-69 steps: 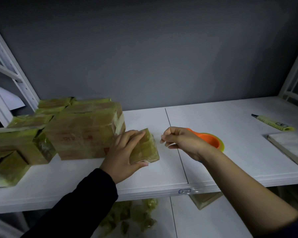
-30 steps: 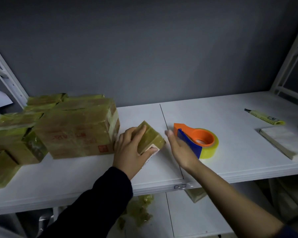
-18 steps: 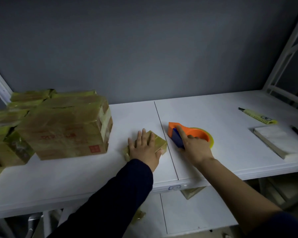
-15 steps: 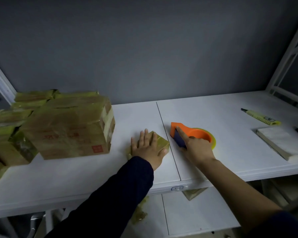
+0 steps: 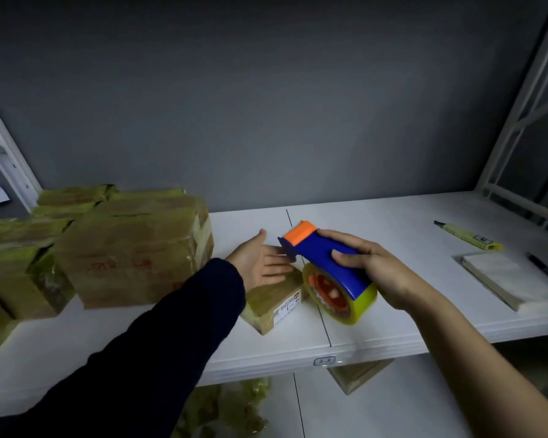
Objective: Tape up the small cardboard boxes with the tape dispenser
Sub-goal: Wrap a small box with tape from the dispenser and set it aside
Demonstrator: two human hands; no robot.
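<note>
At frame centre, a person's right hand (image 5: 380, 270) grips the blue-and-orange tape dispenser (image 5: 326, 263) above the white shelf (image 5: 408, 330), cutter tilted toward the released, flat-fingered left hand (image 5: 260, 263) over the small cardboard box (image 5: 274, 300). The step likely calls for pinching the tape's free end, anchoring it beyond the box's seam, then drawing the dispenser back taut while the box is pinned.
</note>
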